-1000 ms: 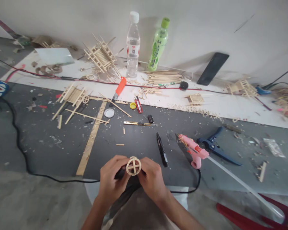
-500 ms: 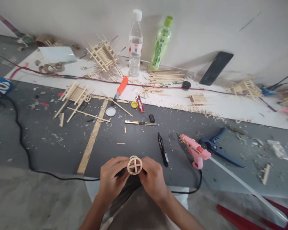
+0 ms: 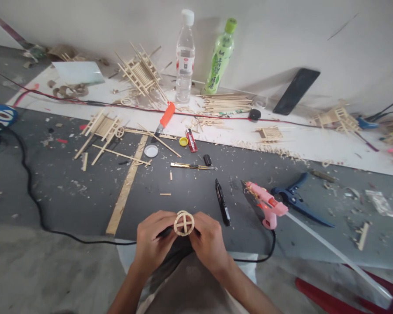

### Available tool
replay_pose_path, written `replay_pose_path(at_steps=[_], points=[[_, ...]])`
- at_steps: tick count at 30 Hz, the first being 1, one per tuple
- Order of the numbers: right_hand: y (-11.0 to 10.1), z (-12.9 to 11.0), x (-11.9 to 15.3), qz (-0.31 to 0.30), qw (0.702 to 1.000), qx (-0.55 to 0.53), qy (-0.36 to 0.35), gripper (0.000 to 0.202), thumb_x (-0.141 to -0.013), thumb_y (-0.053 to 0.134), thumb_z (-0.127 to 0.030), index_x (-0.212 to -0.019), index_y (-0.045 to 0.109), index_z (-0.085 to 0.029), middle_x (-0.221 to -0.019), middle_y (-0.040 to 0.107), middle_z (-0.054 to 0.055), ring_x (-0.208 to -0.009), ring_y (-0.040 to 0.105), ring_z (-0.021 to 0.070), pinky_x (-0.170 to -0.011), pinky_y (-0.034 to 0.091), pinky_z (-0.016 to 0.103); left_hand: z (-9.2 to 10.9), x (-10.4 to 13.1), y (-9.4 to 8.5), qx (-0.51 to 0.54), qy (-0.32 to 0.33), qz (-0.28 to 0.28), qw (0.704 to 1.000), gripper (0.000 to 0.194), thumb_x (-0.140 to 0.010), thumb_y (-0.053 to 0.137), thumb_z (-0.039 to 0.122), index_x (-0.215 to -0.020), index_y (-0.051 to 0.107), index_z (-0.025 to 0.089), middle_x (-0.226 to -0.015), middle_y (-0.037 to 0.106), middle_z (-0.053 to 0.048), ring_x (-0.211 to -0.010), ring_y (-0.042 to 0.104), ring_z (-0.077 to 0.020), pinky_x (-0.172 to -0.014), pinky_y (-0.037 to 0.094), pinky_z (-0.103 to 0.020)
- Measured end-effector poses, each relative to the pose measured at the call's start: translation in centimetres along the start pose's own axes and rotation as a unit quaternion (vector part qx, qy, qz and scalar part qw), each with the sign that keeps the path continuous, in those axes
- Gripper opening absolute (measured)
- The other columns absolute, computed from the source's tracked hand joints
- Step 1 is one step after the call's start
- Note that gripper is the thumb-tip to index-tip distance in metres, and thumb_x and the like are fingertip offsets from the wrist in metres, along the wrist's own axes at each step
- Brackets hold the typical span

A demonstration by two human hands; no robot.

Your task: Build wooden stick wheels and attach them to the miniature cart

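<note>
Between my two hands is a small wooden wheel [image 3: 184,223], a ring with crossed stick spokes, its face turned up toward me. My left hand [image 3: 155,237] pinches its left edge with curled fingers. On the opposite edge, my right hand [image 3: 208,242] grips it the same way. Both sets of fingertips are partly hidden behind the wheel. Past my hands lies a short wood strip [image 3: 165,194]. To the right rest a black marker pen [image 3: 222,203] and a pink hot glue gun [image 3: 265,203] with a long glue stick in its back.
A utility knife [image 3: 191,166], red lighter [image 3: 191,140] and orange-handled knife [image 3: 165,118] lie farther back. Small stick carts [image 3: 103,128] stand at left. Blue cutters [image 3: 296,200] are beyond the glue gun. Two bottles [image 3: 184,61] stand by the wall. A black cable [image 3: 29,183] runs along the left.
The view has shifted very slightly. Both hands keep hold of the wheel in nearly the same place, with its face tilted a little differently.
</note>
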State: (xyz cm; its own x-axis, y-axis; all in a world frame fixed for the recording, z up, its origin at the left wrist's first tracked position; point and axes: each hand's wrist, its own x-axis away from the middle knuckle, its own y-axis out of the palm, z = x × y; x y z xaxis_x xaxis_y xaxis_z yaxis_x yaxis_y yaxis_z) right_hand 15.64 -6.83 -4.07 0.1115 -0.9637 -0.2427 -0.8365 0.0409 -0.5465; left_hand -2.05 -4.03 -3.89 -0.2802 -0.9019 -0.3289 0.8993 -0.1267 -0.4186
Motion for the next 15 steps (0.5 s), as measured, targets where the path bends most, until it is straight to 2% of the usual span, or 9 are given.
replay_pose_path(at_steps=[9, 15], points=[[0.16, -0.16, 0.16, 0.007, 1.000, 0.016, -0.005, 0.032, -0.108, 0.051, -0.022, -0.077, 0.059, -0.022, -0.069, 0.064, 0.000, -0.063, 0.056, 0.0143, -0.061, 0.037, 0.026, -0.21, 0.17, 0.13, 0.002, -0.001, 0.001, 1.000, 0.014, -0.097, 0.072, 0.031, -0.104, 0.082, 0.023, -0.095, 0.082, -0.008, -0.079, 0.075, -0.0168, -0.073, 0.057, -0.025], [0.89, 0.45, 0.21, 0.034, 0.998, 0.041, -0.032, 0.034, -0.109, 0.048, -0.025, -0.077, 0.058, -0.022, -0.068, 0.065, -0.001, -0.060, 0.057, 0.0125, -0.059, 0.037, 0.024, -0.18, -0.13, 0.30, -0.014, 0.018, 0.004, 1.000, 0.015, -0.099, 0.069, 0.031, -0.103, 0.081, 0.024, -0.090, 0.081, -0.007, -0.076, 0.076, -0.0162, -0.069, 0.059, -0.021]])
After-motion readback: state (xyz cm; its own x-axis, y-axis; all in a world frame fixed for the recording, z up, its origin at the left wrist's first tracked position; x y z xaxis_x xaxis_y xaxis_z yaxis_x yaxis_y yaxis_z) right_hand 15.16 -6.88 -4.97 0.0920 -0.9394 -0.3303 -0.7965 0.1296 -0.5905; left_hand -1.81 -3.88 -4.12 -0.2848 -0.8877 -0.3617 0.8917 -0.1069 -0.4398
